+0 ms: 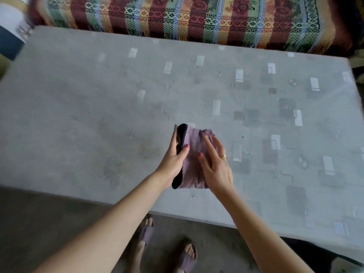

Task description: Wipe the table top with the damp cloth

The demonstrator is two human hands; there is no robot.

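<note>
The damp cloth [194,160], mauve w/ a black edge, is held folded between both hands just above the worktop [98,115], near its front edge; long axis runs away from the body. It is gripped along its black side by the left hand [174,156], thumb on top. The right hand [215,164] is laid on it, fingers straight. Neither hand is nearer. No containers are seen. Judged: folding before wiping.

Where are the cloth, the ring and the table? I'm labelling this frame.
cloth [194,154], head view, its purple middle.
ring [223,156], head view, the gold band.
table [88,115], head view, bare grey top.
</note>
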